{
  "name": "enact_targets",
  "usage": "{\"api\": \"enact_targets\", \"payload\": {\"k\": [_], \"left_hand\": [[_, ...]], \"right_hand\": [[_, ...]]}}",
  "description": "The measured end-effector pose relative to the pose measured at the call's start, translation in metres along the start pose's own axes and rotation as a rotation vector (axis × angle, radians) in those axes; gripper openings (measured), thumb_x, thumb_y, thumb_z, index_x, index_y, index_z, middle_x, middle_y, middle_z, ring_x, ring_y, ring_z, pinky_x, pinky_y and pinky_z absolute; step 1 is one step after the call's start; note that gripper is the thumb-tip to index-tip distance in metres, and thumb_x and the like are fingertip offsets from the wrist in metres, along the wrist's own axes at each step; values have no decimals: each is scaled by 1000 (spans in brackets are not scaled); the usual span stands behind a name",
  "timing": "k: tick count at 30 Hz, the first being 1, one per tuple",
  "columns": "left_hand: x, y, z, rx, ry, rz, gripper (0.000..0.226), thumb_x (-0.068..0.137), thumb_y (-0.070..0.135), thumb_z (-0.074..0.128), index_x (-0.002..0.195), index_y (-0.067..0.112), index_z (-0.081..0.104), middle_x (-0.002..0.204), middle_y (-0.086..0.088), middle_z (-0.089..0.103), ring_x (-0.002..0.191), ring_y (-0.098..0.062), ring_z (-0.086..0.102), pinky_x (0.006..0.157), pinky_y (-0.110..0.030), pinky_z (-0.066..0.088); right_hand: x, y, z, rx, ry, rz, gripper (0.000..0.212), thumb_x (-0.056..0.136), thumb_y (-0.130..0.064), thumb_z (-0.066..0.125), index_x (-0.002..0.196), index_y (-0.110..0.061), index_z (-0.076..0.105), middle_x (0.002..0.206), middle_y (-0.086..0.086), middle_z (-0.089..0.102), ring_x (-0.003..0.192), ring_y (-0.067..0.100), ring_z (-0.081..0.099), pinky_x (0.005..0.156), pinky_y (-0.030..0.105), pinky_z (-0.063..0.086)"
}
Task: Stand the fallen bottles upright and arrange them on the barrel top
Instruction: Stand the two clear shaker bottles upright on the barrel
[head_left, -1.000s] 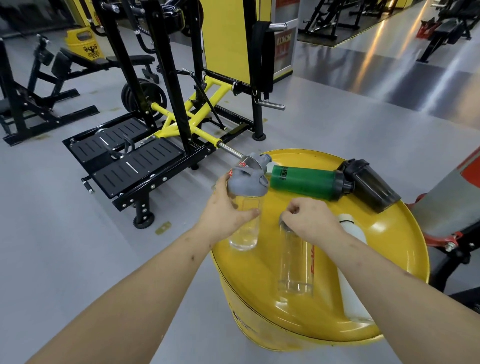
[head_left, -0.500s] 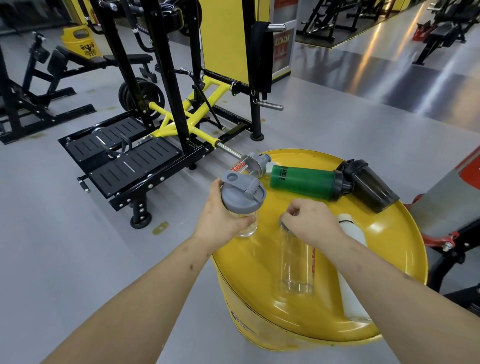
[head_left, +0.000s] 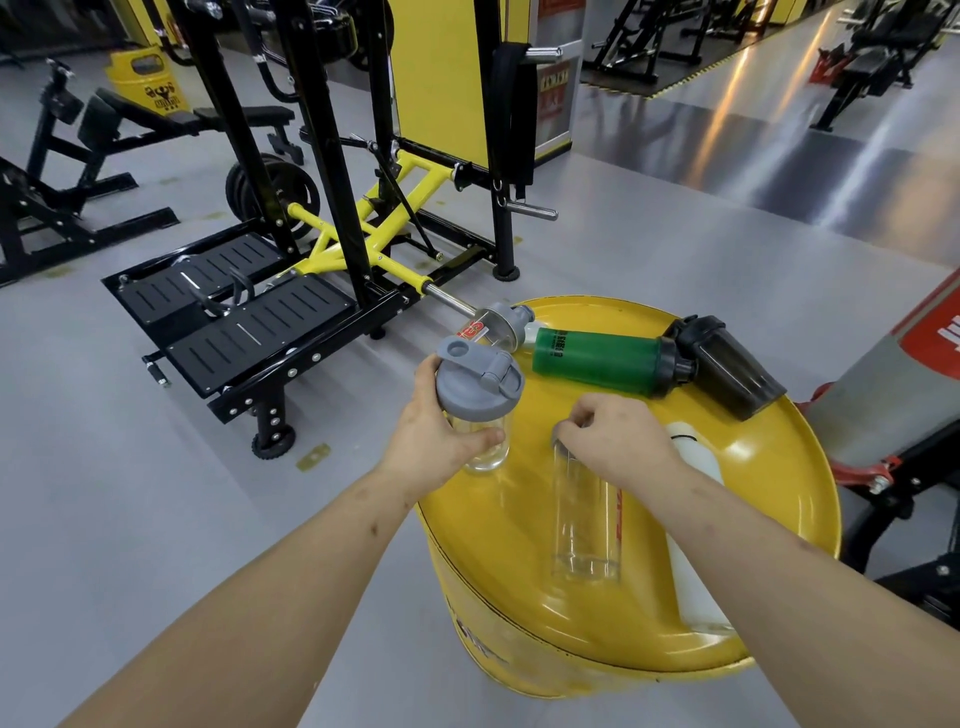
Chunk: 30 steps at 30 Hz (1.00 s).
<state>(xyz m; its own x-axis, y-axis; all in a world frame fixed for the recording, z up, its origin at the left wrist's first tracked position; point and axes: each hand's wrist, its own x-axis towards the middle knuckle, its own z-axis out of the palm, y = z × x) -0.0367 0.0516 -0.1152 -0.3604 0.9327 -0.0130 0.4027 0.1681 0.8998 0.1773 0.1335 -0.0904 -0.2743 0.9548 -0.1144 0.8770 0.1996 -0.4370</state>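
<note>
My left hand (head_left: 434, 436) grips a clear bottle with a grey lid (head_left: 478, 387), held upright at the left rim of the yellow barrel top (head_left: 769, 499). My right hand (head_left: 618, 441) is closed over the top of a tall clear bottle (head_left: 584, 519) lying on the barrel. A white bottle (head_left: 696, 457) lies beside it under my right forearm. At the far side lie a green bottle (head_left: 597, 361), a black shaker bottle (head_left: 732, 371) and a small clear bottle with a grey cap (head_left: 493, 327).
A black and yellow weight machine (head_left: 311, 260) with footplates stands just left of the barrel on the grey gym floor. A grey and red padded piece (head_left: 904, 384) on a black frame sits close on the right. More machines stand farther back.
My left hand has tipped the grey-lidded bottle up and shifted it toward the barrel's left rim. My right hand stays on the tall clear bottle, which has not moved.
</note>
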Motion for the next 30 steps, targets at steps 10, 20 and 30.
{"api": "enact_targets", "payload": {"k": [10, 20, 30], "left_hand": [[-1, -1, -3, 24, -11, 1, 108, 70, 36, 95, 150, 40, 24, 129, 19, 60, 119, -9, 60, 91, -30, 55], [-5, -6, -8, 68, -30, 1, 101, 75, 38, 92, 151, 40, 25, 127, 21, 52, 115, -3, 54, 90, -27, 50], [-13, -13, -8, 188, -37, -106, 84, 78, 55, 83, 145, 30, 40, 119, 9, 63, 112, -12, 62, 80, -24, 48]], "right_hand": [[-13, 4, -9, -108, 47, 98, 58, 78, -63, 58, 117, -21, 48, 111, 4, 50, 94, 25, 55, 71, 36, 45], [-22, 5, 13, -13, -118, 300, 113, 77, -71, 67, 158, -18, 10, 125, 10, 60, 99, 30, 59, 69, 35, 43], [-24, 8, 16, 63, -140, 332, 108, 79, -67, 68, 157, -17, 13, 124, 8, 61, 87, 25, 50, 67, 33, 42]]}}
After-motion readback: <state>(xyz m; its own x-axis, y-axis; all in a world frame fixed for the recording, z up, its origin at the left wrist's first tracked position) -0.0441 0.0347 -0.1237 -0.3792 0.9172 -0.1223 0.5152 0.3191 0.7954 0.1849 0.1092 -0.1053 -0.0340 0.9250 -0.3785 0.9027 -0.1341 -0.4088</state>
